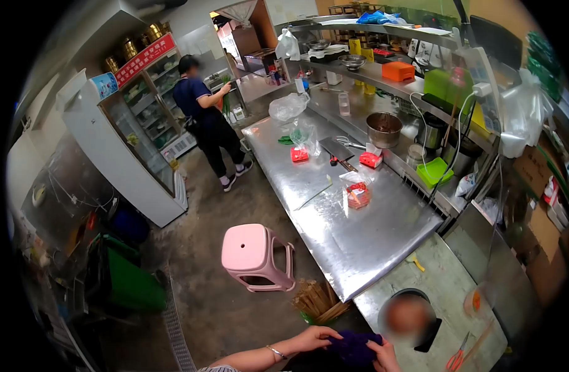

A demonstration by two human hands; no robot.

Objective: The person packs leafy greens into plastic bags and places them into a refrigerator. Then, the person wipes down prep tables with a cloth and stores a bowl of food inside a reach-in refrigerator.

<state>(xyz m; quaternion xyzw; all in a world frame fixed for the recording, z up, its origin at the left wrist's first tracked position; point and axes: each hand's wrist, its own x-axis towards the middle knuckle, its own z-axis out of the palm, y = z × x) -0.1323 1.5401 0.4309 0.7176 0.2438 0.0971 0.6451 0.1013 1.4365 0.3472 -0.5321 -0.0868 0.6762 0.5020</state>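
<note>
At the bottom of the head view, my left hand (314, 340) pinches the left side of a dark purple piece of fabric (351, 348). My right hand (383, 356) grips its right edge, so the bunched fabric hangs between both hands. Whether it is knitted or woven I cannot make out. Just right of my hands, a round dark-rimmed object (383, 308) with a blurred middle rests on the pale worktop (445, 273). A flat black object (430, 336) lies against it. Orange-handled scissors (456, 359) lie farther right.
A steel table (297, 186) carries red packets (359, 195), a knife (346, 164) and plastic bags. A pink stool (245, 245) and a bundle of brown sticks (318, 301) stand on the floor. Near glass-door fridges, another person (201, 111) holds green stalks. Green bins (126, 282) stand left.
</note>
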